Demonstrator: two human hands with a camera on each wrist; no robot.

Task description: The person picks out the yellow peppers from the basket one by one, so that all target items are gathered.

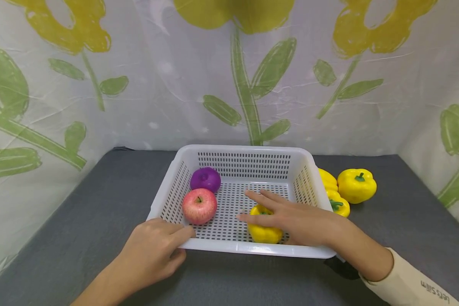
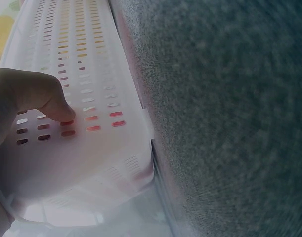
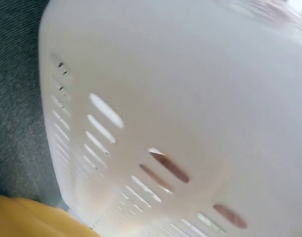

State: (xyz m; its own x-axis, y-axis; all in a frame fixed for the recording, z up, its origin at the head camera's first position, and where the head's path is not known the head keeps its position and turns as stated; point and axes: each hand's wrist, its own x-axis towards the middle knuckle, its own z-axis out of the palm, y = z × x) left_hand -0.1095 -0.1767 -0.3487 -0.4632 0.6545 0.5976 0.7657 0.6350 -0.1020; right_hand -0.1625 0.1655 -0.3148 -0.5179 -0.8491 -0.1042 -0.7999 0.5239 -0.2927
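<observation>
A white slotted plastic basket [image 1: 237, 247] sits on the dark tabletop. My left hand [image 1: 157, 244] grips its near left corner; in the left wrist view the thumb [image 2: 59, 101] presses the slotted outer wall. Inside the basket, a yellow bell pepper [image 1: 265, 234] lies near the front right. My right hand [image 1: 296, 221] reaches over the right part of the basket, fingers spread and fairly straight above this pepper, partly covering it. A red apple [image 1: 199, 206] and a purple onion-like vegetable [image 1: 205, 179] lie along the basket's left side. The basket's wall [image 3: 190, 89] fills most of the right wrist view, hiding the right hand.
Outside the basket on the right, several yellow bell peppers [image 1: 357, 186] lie close together, one partly behind the basket wall. A white curtain [image 1: 168, 85] printed with yellow flowers hangs behind the dark grey tabletop [image 1: 80, 221].
</observation>
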